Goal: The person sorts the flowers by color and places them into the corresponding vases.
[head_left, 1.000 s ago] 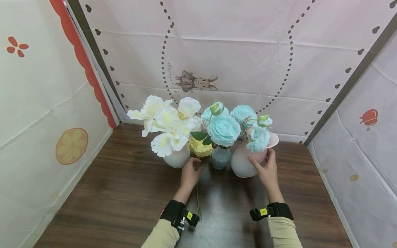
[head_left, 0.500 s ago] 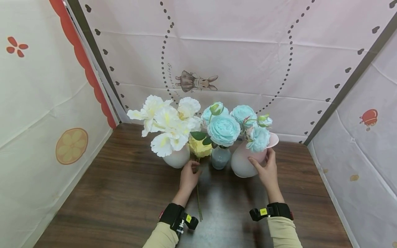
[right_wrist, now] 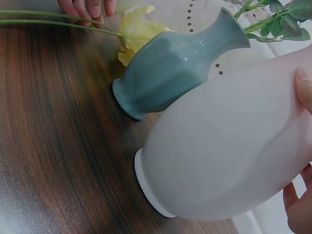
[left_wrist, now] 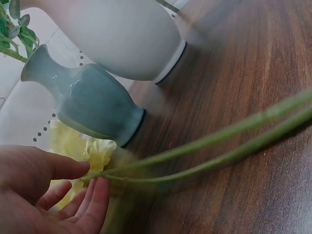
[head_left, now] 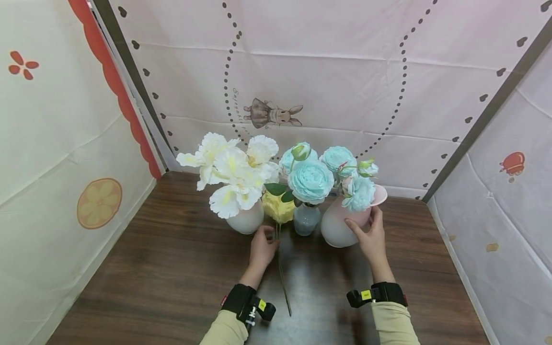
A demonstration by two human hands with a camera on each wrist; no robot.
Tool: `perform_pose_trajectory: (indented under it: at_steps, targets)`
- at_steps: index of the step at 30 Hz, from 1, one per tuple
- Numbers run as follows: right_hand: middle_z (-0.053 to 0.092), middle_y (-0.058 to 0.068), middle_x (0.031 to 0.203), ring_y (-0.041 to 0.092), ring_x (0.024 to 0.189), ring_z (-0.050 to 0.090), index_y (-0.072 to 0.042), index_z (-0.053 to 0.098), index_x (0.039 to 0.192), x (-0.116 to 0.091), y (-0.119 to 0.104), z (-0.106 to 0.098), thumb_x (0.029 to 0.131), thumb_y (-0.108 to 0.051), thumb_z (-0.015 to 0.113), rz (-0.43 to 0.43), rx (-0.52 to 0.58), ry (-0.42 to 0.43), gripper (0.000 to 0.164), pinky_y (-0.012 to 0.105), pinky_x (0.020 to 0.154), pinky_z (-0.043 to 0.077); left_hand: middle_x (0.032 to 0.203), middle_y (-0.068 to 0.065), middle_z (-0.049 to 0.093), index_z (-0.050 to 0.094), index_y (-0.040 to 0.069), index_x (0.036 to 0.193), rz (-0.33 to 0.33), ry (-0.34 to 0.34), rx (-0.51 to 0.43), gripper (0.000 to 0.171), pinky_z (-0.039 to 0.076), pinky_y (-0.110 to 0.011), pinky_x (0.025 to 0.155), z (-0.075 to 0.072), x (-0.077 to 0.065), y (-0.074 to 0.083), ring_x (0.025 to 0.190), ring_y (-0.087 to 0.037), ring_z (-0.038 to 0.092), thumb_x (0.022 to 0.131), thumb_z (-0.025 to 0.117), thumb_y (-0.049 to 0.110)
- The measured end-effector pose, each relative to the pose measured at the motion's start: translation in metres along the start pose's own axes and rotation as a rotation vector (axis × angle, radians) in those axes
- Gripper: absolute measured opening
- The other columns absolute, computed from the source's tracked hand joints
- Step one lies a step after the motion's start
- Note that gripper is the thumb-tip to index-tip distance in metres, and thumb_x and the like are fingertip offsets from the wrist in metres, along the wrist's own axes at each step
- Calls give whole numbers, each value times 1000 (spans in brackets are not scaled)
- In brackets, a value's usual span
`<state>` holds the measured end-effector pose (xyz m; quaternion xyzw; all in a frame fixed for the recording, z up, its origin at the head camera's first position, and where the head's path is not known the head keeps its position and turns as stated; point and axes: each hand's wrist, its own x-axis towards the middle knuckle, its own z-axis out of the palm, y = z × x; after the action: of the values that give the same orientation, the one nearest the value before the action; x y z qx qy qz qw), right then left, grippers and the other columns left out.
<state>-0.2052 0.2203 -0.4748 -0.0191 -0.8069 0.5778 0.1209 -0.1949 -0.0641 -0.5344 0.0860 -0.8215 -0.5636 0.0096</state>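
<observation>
My left hand [head_left: 262, 248] pinches the thin green stem [left_wrist: 195, 171] of a yellow artificial flower [head_left: 279, 209] between thumb and fingertips, just below the bloom. The stem's free end points toward me over the table. My right hand [head_left: 372, 239] holds the side of a pink-and-white vase [head_left: 338, 230], thumb on its front and fingers behind. Between the hands stands a small blue-green vase [head_left: 306, 221], with the yellow bloom beside it on the left. Light-blue flowers [head_left: 311, 181] spread above both vases. Their leaves [right_wrist: 292, 22] show near the small vase's mouth.
A white vase [head_left: 247, 220] at the left bears large white flowers [head_left: 233, 175] that overhang its front. All stand toward the back of a dark wooden table [head_left: 172, 268]. Fabric panels [head_left: 345, 86] rise behind and at both sides.
My left hand has drawn slightly toward me with the yellow flower, and the stem's lower end has swung to the right. My right hand stays on the pink-and-white vase.
</observation>
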Motion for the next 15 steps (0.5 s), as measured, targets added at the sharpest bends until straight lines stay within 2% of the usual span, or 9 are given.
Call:
perform_pose_trajectory:
  at_steps: [8,15]
  targets:
    - [32,16,157,32,150,28,-7,23,152,0,0,0,90,-22,75,1,11,1,82,55,125,22,115,-25,69,50,-6,131,-61,-38,-116,42,61,-37,71,1,-1,-2,99,-37,69,93,66,2]
    - [33,15,156,32,150,28,-7,23,152,0,0,0,90,-23,75,-1,0,3,83,55,125,22,118,-29,66,52,-9,133,-90,-89,-263,40,62,-40,78,-3,-4,5,101,-33,68,95,61,-2]
